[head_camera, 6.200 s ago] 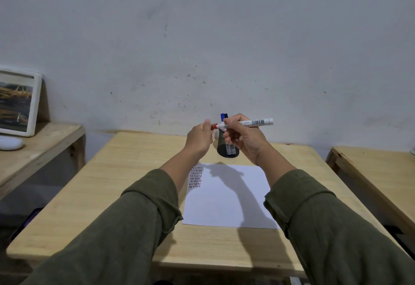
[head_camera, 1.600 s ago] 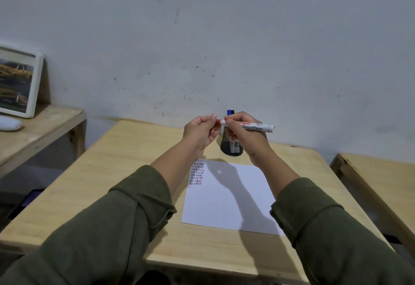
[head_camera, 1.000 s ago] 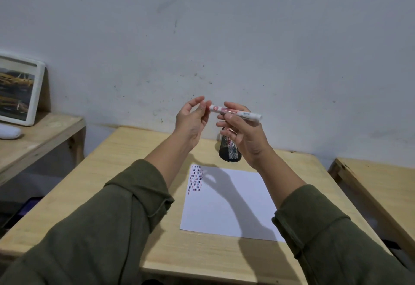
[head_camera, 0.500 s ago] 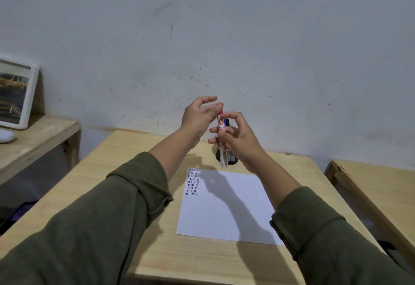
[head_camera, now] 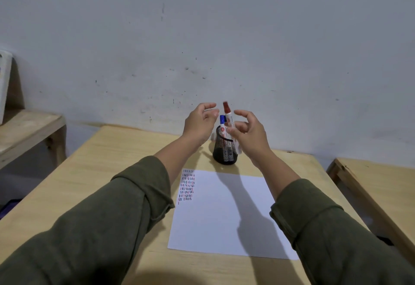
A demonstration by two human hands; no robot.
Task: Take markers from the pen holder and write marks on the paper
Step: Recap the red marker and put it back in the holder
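A black mesh pen holder [head_camera: 225,150] stands on the wooden table [head_camera: 112,172], just beyond a white paper [head_camera: 224,213]. Rows of short red and blue marks [head_camera: 186,186] fill the paper's top left corner. A blue-capped marker [head_camera: 222,121] stands in the holder. A red-capped marker [head_camera: 228,115] is upright with its lower end inside the holder, its cap blurred. My right hand [head_camera: 247,132] hovers right beside it, thumb and fingers spread, fingertips by the barrel. My left hand [head_camera: 199,123] is raised left of the holder, open and empty.
A lower wooden shelf [head_camera: 27,127] stands at the left with the white edge of a picture frame [head_camera: 3,82] on it. Another wooden bench [head_camera: 381,186] sits at the right. A grey wall rises close behind the table.
My right hand turned the red marker from level to upright, cap up, and lowered it into the holder, then spread its fingers. My left hand let go of the marker's end and stayed raised.
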